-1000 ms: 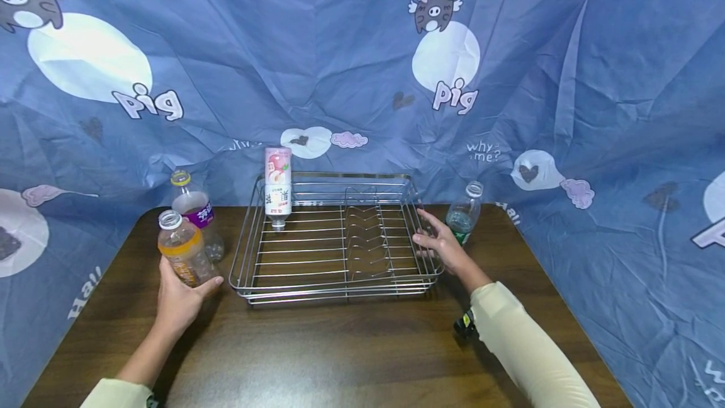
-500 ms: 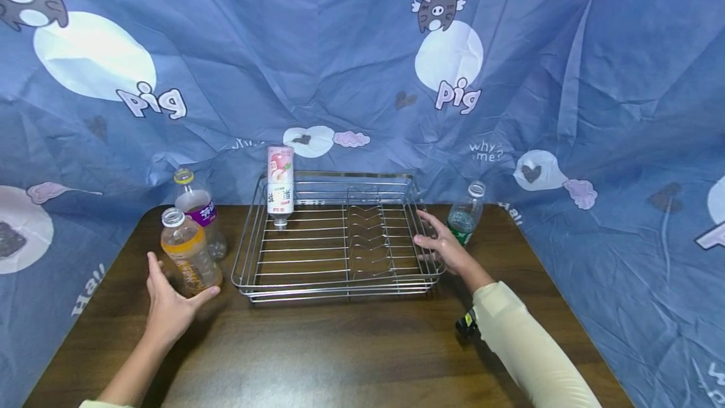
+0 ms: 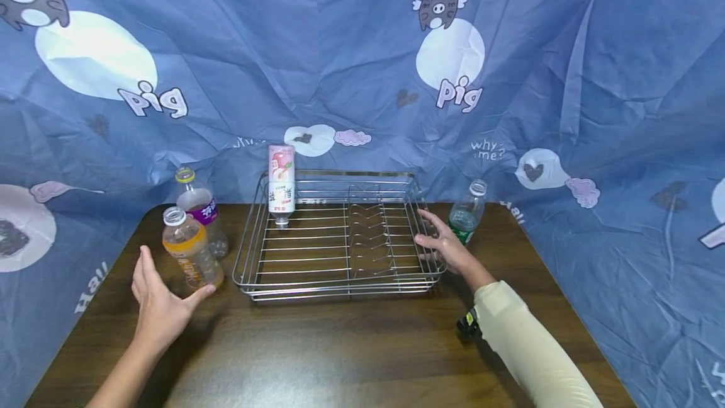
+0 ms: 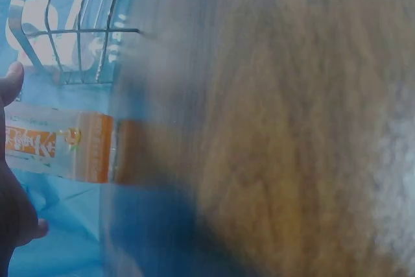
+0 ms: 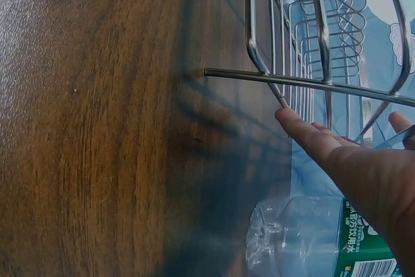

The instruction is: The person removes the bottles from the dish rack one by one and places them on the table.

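In the head view, my left hand (image 3: 161, 307) is spread beside an orange-banded clear plastic bottle (image 3: 192, 250), holding nothing. The bottle stands upright and uncapped on the table. Just behind it is another clear bottle with a purple label (image 3: 204, 213). My right hand (image 3: 447, 247) rests against the right side of a metal wire dish rack (image 3: 340, 291), its fingers mostly straight. In the right wrist view, a fingertip (image 5: 288, 118) touches the rack's lower wires. A white-and-pink bottle (image 3: 281, 181) is upside down in the rack's back left.
A clear bottle with a green label (image 3: 467, 213) stands just behind my right hand. The brown wooden table (image 3: 340, 357) extends in front of the rack. A blue printed cloth (image 3: 351, 68) hangs behind the table.
My left hand has let go of the orange-banded bottle and drawn away to the left and towards me. The bottle now stands on the table. My right hand stays at the rack.
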`<state>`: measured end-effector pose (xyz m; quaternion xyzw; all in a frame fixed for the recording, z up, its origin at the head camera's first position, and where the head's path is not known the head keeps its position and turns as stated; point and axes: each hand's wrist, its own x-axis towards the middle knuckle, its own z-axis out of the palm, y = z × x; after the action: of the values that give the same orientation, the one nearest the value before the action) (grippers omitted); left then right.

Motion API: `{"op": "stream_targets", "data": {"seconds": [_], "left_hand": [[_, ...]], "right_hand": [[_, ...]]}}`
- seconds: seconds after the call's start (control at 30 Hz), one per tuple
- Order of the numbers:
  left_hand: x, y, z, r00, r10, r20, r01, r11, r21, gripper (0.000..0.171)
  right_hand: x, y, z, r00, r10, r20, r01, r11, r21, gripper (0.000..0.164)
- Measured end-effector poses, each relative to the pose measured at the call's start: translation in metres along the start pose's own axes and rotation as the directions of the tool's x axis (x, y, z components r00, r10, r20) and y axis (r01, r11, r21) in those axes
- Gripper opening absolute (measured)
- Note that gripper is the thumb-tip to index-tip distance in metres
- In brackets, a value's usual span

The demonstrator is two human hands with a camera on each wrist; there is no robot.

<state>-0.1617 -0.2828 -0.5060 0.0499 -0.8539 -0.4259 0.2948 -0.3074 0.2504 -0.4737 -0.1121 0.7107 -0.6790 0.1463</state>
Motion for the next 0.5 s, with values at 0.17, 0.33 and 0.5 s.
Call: {"op": "stream_targets", "data": {"seconds": [0.17, 0.33, 0.5], "left_hand": [[0.0016, -0.0004, 0.0009, 0.965, 0.244, -0.097, -0.238, 0.969, 0.072, 0.134], [0.0034, 0.0000, 0.0013, 0.927, 0.354, -0.126, -0.334, 0.930, 0.154, 0.129], [0.0051, 0.0040, 0.0006, 0.917, 0.371, -0.146, -0.346, 0.923, 0.171, 0.125]], "right_hand": [[0.0002, -0.0002, 0.0005, 1.000, 0.002, -0.007, -0.002, 1.000, -0.001, 0.078], [-0.0001, -0.0005, 0.0007, 1.000, 0.009, -0.007, -0.009, 1.000, 0.000, 0.078], [-0.0004, -0.0009, 0.0013, 1.000, 0.018, -0.017, -0.018, 1.000, -0.004, 0.079]]}}
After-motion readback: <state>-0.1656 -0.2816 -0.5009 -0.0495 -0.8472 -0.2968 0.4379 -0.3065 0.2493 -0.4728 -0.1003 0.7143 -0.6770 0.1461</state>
